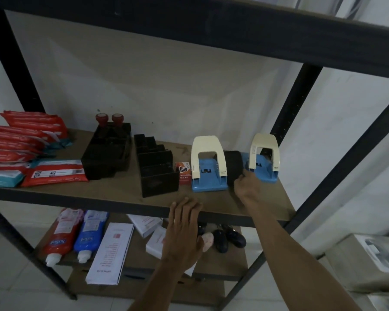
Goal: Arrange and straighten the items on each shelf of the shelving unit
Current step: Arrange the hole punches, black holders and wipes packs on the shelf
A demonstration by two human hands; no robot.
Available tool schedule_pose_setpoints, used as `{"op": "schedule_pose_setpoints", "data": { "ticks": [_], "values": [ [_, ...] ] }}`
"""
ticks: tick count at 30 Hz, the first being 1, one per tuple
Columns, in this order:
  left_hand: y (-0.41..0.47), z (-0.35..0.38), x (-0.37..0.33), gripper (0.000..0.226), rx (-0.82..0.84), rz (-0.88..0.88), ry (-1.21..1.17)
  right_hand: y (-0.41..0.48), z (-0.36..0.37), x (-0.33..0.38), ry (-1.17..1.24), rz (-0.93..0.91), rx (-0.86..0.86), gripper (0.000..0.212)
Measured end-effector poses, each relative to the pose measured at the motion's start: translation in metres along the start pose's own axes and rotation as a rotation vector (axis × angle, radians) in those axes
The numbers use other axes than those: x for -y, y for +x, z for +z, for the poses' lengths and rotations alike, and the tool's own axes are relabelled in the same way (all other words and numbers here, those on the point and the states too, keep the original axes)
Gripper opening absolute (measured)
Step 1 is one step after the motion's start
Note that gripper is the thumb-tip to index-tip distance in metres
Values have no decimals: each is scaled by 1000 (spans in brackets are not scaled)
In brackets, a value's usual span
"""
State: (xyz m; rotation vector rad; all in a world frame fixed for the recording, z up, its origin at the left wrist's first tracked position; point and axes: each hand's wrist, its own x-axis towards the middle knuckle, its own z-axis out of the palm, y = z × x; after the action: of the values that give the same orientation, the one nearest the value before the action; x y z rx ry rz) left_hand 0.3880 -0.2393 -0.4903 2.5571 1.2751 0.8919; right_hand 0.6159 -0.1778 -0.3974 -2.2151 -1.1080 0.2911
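A: Where are the hands?
B: The left hand (184, 223) lies flat, fingers straight, on the front edge of the wooden shelf (112, 194). The right hand (247, 185) grips a black roll (233, 167).
A: Where is the roll?
B: On that shelf, between the left hole punch (208, 162) and the right hole punch (264, 158), near the right end.

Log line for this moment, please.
left hand: open, at shelf front edge | right hand: holds black roll between two punches | stage: straightening
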Motion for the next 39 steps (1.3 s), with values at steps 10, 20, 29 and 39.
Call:
{"op": "schedule_pose_setpoints", "data": {
  "ticks": [10, 20, 29, 39],
  "values": [
    [0, -3, -1, 83, 8, -7, -21, -25, -3, 6, 53, -309, -235, 40],
    [-1, -5, -2, 82, 8, 6, -4, -10, 1, 24, 111, -332, -135, 34],
    [1, -5, -1, 78, 32, -18, -18, 19, -14, 16, 96, -133, -282, 41],
    [0, -3, 2, 84, 45, -2, 5, 8, -9, 7, 43, -176, -263, 34]
  ]
}}
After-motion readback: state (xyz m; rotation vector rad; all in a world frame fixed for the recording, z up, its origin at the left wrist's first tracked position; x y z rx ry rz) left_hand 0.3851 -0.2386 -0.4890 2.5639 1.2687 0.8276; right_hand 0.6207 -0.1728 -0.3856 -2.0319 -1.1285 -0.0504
